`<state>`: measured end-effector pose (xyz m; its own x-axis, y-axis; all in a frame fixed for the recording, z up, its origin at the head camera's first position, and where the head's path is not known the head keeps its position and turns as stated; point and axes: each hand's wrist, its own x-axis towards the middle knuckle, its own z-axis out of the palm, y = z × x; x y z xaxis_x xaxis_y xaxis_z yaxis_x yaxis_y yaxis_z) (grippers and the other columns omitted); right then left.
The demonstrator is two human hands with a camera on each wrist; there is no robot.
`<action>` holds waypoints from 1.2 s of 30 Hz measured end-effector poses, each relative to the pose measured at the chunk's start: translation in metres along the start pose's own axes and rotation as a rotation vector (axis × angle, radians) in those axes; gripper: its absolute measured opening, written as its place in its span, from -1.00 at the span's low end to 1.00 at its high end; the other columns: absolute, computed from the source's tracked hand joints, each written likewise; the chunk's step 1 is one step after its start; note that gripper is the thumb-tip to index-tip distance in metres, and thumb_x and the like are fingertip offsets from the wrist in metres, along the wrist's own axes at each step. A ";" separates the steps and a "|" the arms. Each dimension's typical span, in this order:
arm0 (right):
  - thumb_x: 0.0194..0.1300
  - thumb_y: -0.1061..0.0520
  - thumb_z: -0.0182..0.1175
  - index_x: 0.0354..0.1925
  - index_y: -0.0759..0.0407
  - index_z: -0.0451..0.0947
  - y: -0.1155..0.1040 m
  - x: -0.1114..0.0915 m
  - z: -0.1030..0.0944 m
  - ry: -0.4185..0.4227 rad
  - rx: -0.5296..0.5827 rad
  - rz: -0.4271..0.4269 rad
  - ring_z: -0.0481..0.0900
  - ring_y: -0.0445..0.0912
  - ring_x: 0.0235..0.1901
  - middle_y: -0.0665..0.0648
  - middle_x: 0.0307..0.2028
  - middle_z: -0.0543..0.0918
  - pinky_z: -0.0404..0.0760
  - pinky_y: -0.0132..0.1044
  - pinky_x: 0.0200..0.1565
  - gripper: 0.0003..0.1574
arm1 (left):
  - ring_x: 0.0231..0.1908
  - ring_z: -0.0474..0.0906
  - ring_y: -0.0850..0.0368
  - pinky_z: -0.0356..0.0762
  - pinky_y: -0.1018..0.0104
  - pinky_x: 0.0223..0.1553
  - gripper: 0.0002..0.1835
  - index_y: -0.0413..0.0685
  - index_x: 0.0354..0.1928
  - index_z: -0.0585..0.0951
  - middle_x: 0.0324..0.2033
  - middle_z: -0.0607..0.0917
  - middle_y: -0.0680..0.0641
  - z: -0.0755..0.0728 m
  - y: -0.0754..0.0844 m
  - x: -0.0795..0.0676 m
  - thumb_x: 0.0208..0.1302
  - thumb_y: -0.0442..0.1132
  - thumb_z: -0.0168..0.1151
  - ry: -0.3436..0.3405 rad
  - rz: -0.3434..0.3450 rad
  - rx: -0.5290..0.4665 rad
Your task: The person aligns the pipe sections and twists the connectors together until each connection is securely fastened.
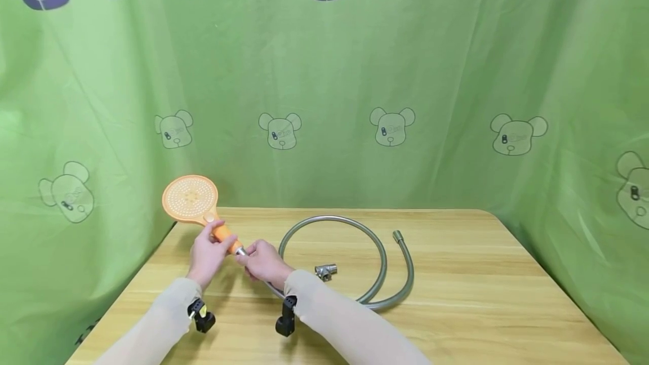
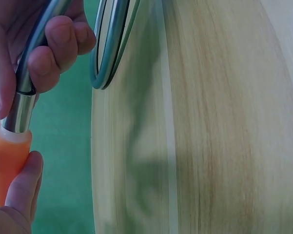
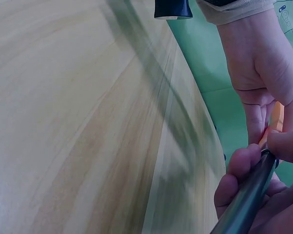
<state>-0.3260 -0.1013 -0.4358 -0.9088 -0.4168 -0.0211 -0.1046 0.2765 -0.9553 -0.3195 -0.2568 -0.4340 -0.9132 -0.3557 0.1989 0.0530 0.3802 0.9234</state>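
Observation:
An orange handheld shower head is raised over the table's left back corner, its dotted spray face toward me. My left hand grips its orange handle near the lower end. Right beside it, my right hand holds the grey shower hose just behind its end. In the left wrist view the hose's metal collar sits against the pale end of the handle, in line with it. Thumb and curled fingers of the right hand wrap the hose there.
The rest of the hose loops across the wooden table, its free end fitting pointing toward the back. Inside the loop lies a small metal valve fitting. A green printed curtain surrounds the table at the back and sides.

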 end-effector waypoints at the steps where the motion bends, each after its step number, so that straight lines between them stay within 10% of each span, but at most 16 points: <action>1: 0.39 0.13 0.26 -0.34 0.18 0.47 0.000 0.000 0.000 -0.001 0.000 0.003 0.37 -0.17 -0.75 0.22 -0.64 0.59 0.35 -0.43 -0.68 -0.80 | -0.39 0.53 0.22 0.66 0.46 -0.37 -0.39 -0.10 0.35 0.43 -0.24 0.58 -0.21 0.000 0.000 0.000 0.28 -0.24 0.37 0.002 0.002 0.003; 28: 0.56 0.12 -0.03 -0.29 0.25 0.52 -0.001 0.002 -0.003 -0.003 0.066 0.030 0.47 -0.16 -0.68 0.08 -0.62 0.54 0.52 -0.38 -0.62 -0.69 | -0.39 0.56 0.20 0.63 0.46 -0.39 -0.40 -0.06 0.35 0.44 -0.23 0.62 -0.23 -0.001 0.002 0.002 0.29 -0.24 0.37 -0.008 0.011 0.033; 36: 0.44 -0.08 0.20 -0.59 0.13 0.54 -0.002 -0.001 -0.005 -0.018 -0.036 -0.006 0.44 -0.17 -0.74 0.04 -0.73 0.52 0.49 -0.35 -0.61 -0.51 | -0.39 0.53 0.21 0.61 0.46 -0.40 -0.42 -0.03 0.33 0.47 -0.28 0.62 -0.18 -0.002 0.000 0.002 0.28 -0.18 0.39 0.011 0.011 0.058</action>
<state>-0.3269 -0.0972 -0.4324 -0.9006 -0.4341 -0.0212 -0.1245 0.3045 -0.9443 -0.3207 -0.2590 -0.4335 -0.9081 -0.3605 0.2132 0.0394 0.4332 0.9004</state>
